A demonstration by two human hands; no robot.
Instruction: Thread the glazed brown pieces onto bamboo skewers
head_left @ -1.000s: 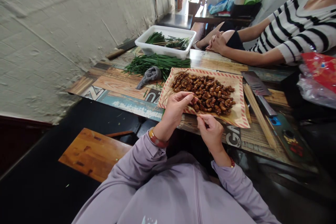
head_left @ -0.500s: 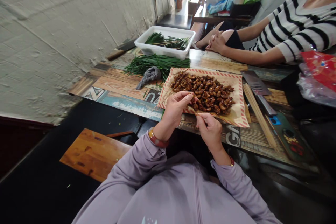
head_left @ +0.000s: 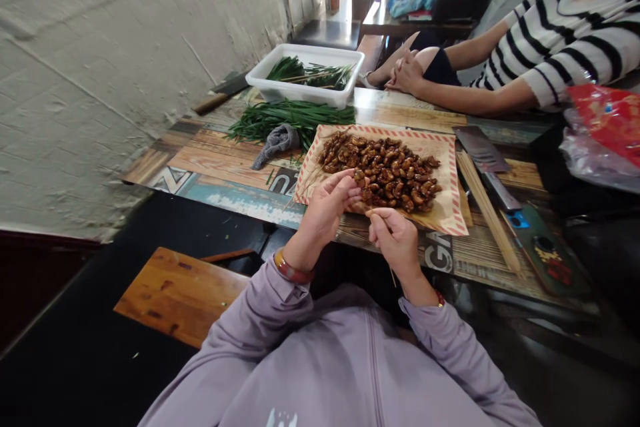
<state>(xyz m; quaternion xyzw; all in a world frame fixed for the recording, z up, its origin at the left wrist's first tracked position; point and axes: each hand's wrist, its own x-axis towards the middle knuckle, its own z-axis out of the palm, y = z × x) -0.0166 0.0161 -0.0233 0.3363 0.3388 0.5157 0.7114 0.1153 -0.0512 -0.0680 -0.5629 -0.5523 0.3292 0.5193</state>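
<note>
Left fingers are pinching brown food, right fingers at its five o'clock a stick, apparently skewering, next needing steady aim.

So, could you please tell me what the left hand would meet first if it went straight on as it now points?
The left hand would probably meet the brown pile on the paper first, though its height is hard to judge.
</note>
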